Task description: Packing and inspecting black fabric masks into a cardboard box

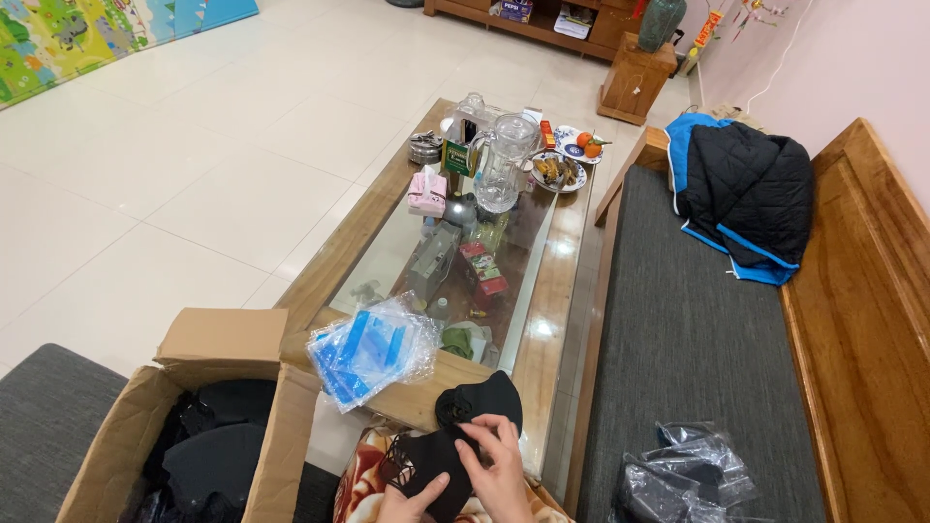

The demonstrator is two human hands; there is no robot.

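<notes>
Black cloth masks (455,441) sit at the near end of the coffee table (562,281), partly over its wooden edge and partly over the person's lap. Both hands meet on them: the left hand (412,502) grips the lower mask from below, thumb on top, and the right hand (499,473) pinches the cloth from above, fingers bent. The two hands lie close together, both closed on the same black cloth.

Just left of the masks, on the table's near left corner, lies a stack of clear plastic bags with blue strips (373,349). Left of the table, on the floor, stands an open cardboard box (262,455) holding more black cloth pieces. At the table's far end stand a clear jug (506,160), a pink tissue box (427,192) and two small plates of food (565,160). On the grey bench cushion (688,329) to the right lie crumpled clear bags with dark contents (678,475) at the near end and a black and blue jacket (741,189) at the far end.
</notes>
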